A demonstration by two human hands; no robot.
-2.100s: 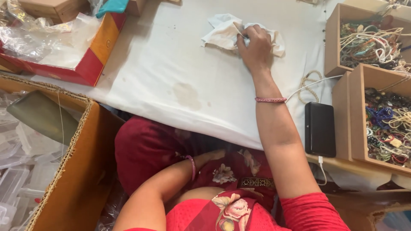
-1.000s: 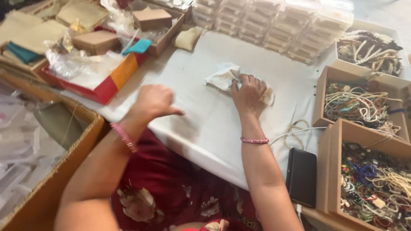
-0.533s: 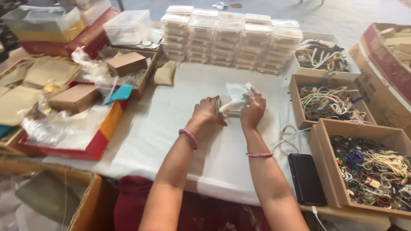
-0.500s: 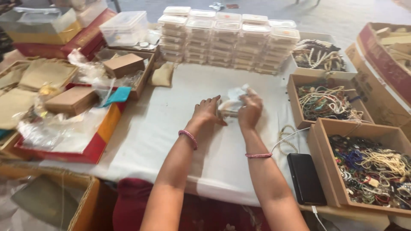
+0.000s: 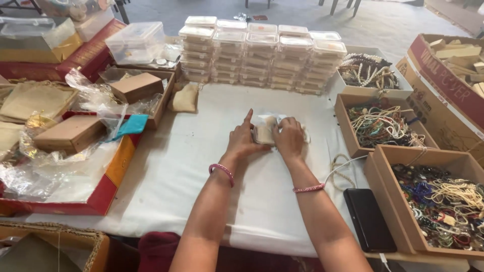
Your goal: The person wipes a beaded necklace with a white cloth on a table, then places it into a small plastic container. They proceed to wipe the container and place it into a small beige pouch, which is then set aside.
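White cloth covers the table [image 5: 166,166], and everything below is placed from the small beige pouch [image 5: 264,134] lying near the cloth's middle. Both hands press on that pouch. The left hand [image 5: 243,140] lies flat against its left side, fingers laid on it and the forefinger stretched out straight, pointing away from the person. The right hand [image 5: 289,137] covers the pouch's right side with its fingers curled down over it; a bit of clear plastic wrap [image 5: 304,135] shows from under this hand. Neither hand lifts the pouch; it stays on the cloth between them. A pink bangle [image 5: 222,170] sits on the left wrist and a thin pink beaded bracelet [image 5: 308,189] on the right one.

Beyond the pouch, at the far edge, stands a row of stacked clear plastic boxes [image 5: 262,54]. Far left of the pouch lies another beige pouch [image 5: 184,97], just beside a cardboard tray holding a brown box [image 5: 135,86]. Further left is a red tray [image 5: 103,194] with crumpled plastic bags [image 5: 50,171] and a second brown box [image 5: 68,134]. Right of the pouch sit open cardboard boxes of beaded necklaces [image 5: 383,125], and nearer the person another box full of mixed beads [image 5: 443,204]. A black phone [image 5: 369,219] lies near the table's front edge, right of the right forearm, with a white cable [image 5: 343,168] coiled close by.
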